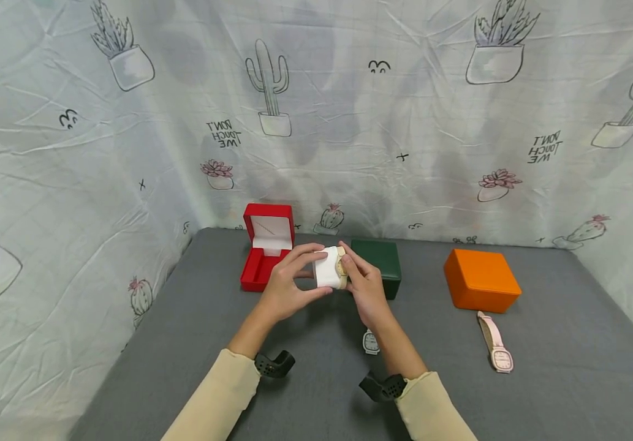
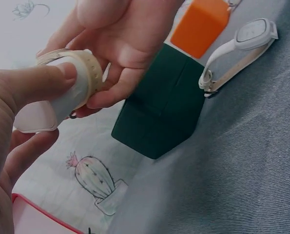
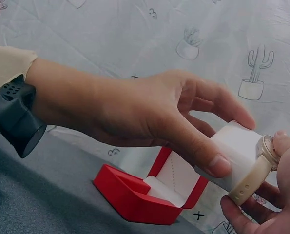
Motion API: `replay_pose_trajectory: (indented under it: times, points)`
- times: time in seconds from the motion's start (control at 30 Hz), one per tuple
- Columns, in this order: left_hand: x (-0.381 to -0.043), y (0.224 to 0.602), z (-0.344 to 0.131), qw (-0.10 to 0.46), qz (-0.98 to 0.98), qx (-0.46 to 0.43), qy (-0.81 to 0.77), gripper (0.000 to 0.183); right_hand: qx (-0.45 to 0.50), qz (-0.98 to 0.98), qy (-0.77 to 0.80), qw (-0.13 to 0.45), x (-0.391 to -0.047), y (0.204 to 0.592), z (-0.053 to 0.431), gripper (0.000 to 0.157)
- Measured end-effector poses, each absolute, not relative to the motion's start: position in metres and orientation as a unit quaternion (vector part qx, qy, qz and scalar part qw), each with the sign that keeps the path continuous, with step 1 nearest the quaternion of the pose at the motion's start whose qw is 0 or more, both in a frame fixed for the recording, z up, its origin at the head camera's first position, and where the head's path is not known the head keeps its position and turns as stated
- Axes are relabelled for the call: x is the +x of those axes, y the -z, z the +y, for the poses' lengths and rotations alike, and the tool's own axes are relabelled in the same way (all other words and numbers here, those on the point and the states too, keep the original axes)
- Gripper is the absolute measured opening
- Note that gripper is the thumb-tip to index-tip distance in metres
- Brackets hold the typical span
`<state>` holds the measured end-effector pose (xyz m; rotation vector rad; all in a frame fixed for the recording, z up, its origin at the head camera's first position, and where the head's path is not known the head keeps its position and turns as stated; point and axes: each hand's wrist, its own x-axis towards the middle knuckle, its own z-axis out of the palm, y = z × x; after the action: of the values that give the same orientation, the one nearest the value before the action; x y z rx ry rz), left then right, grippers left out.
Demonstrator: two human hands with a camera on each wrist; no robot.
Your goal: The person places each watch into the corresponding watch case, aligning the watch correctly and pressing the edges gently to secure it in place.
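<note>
Between the two hands, above the table, is a white watch cushion (image 1: 325, 267) with a cream-strapped, gold-cased watch (image 1: 341, 268) looped around one end. My left hand (image 1: 287, 283) grips the cushion, thumb on one side and fingers on the other. At the watch end, my right hand (image 1: 366, 283) pinches the watch, its thumb near the dial. In the right wrist view the cream strap (image 3: 251, 187) wraps the cushion's end, its holes showing. An open red watch box (image 1: 258, 269) stands behind the left hand; a closed green box (image 1: 385, 263) stands behind the right.
An orange box (image 1: 484, 278) sits at the right, with a pink-strapped watch (image 1: 496, 346) lying in front of it. A white watch (image 1: 371, 342) lies on the grey table (image 1: 184, 367), partly hidden by the right forearm. A patterned cloth (image 1: 338, 122) hangs behind the table.
</note>
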<state>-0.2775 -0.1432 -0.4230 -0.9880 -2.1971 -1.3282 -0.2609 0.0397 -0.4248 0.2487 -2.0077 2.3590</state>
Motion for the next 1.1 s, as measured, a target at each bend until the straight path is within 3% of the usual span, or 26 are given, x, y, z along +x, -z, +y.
replay_pose_trajectory:
  times: [0.27,0.6,0.9,1.1]
  points:
    - [-0.2755,0.4223,-0.1417,0.202,-0.790,-0.340,0.469,0.062,0.060,-0.632,-0.771,0.056,-0.2608,0.4230,0.0358,0.038]
    - [-0.2750,0.4201,-0.1417,0.205,-0.787,-0.344,0.470,0.062,0.063,-0.636,-0.768,0.036,-0.2622,0.4215,0.0409,0.037]
    - [-0.2769,0.4172,-0.1505,0.173,-0.774,-0.351,0.498,0.062,0.064,-0.655,-0.752,0.037,-0.2625,0.4231,0.0405,0.045]
    - [-0.2765,0.4167,-0.1503,0.167,-0.780,-0.354,0.489,0.063,0.057,-0.649,-0.758,0.031,-0.2618,0.4233,0.0411,0.041]
